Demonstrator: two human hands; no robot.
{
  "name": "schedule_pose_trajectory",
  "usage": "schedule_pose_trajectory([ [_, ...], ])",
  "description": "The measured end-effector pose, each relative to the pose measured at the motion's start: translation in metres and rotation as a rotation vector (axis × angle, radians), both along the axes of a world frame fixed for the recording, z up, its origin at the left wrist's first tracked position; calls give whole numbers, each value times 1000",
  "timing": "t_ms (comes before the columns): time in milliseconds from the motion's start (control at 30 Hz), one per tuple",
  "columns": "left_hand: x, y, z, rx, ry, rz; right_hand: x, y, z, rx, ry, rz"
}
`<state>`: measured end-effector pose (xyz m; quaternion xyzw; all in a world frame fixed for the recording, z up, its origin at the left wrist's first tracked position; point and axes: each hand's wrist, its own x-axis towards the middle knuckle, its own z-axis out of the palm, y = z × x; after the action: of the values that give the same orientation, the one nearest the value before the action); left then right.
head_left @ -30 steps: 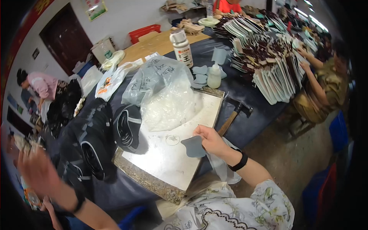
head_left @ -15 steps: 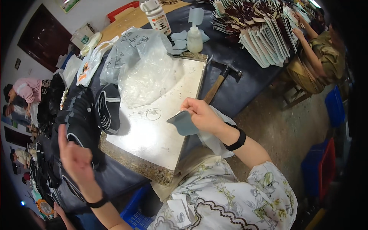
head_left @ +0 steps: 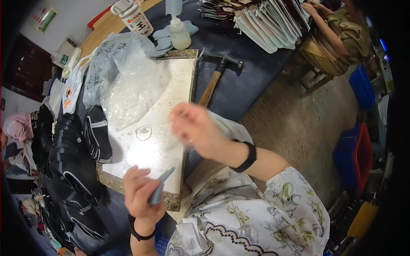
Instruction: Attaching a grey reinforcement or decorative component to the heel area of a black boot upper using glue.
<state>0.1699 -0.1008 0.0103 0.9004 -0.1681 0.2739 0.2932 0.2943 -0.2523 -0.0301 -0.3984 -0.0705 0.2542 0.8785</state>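
Held in my left hand (head_left: 140, 197) is a flat blue-grey curved piece (head_left: 160, 187), seen nearly edge-on between thumb and fingers above the board's near corner. My right hand (head_left: 197, 131) is over the right edge of the white-topped board (head_left: 179, 91); its fingers are smeared by motion, so I cannot make out whether they hold anything. On the board lies a crumpled clear plastic bag (head_left: 132, 85). A black shoe upper with white trim (head_left: 98, 134) rests at the board's left edge. Beyond my right hand lies a hammer (head_left: 210, 86) with a wooden handle.
A squeeze bottle (head_left: 180, 35) and a white lidded bottle (head_left: 133, 18) stand at the back among blue-grey pieces (head_left: 162, 45). Black shoe uppers (head_left: 70, 162) line the left. A stack of pale pieces (head_left: 267, 27) and a seated co-worker (head_left: 341, 38) are far right, near bins (head_left: 348, 158).
The blue-grey piece has passed from my right hand to my left. My left hand has come right and nearer, its raised finger now curled in. The whole view has shifted.
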Motion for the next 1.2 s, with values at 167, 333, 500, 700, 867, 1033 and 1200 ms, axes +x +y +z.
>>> schedule_pose_trajectory([
  [167,-35,36,-13,-375,109,361,4,-104,-7,-87,-408,-41],
  [333,-42,52,-26,-532,243,450,-25,-130,-118,-561,-205,301],
  [500,-32,33,-35,-928,408,412,-27,-89,-178,-562,292,-36],
  [700,-18,26,-48,-994,562,374,-17,-89,-186,-1277,-450,513],
  [867,-18,34,-51,-573,436,487,-37,-102,-162,-1605,-966,349],
  [1033,-4,30,-62,-96,17,457,-52,-82,-34,-1465,-873,0],
  [1200,4,12,-54,103,-22,402,-50,8,-20,-480,-464,129],
])
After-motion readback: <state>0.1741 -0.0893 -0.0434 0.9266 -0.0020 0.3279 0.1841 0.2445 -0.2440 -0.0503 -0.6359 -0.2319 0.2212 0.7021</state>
